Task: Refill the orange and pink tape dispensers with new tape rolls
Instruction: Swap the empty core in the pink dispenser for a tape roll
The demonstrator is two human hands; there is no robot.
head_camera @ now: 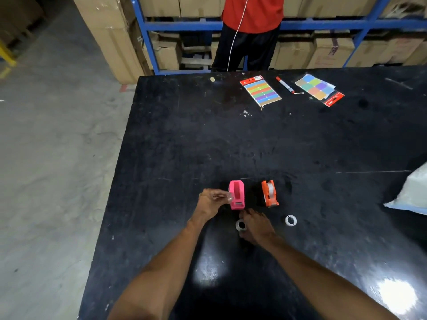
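Note:
The pink tape dispenser [237, 194] stands on the black table [277, 139] with its slot empty. To its right the orange dispenser [269, 193] holds a clear tape roll. My left hand [211, 202] is just left of the pink dispenser and pinches a small clear piece at its fingertips. My right hand [255, 225] is below the dispensers, its fingers on a clear tape roll [240, 225] that rests on the table. A white empty tape core [291, 220] lies to the right of my right hand.
At the far edge lie two packs of coloured labels [261, 90] [320, 88] and a red marker [285, 85]. A white plastic bag [410, 192] sits at the right edge. A person in a red shirt [251, 12] stands behind the table, before blue shelving with cardboard boxes.

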